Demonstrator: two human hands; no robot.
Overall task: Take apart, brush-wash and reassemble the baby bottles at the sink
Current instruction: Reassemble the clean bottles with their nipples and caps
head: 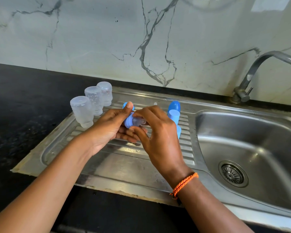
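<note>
Item: blue plastic screw collar with clear silicone teat [133, 122], held above steel drainboard [107, 158]. I note left hand [112, 130] fingers curled round collar; right hand [156, 132] fingers pinching teat. Three clear inverted bottles [82, 111] stand left.

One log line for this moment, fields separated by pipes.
left hand grips blue screw ring | right hand pinches clear silicone teat at ring | three clear plastic bottles inverted on steel drainboard
</note>
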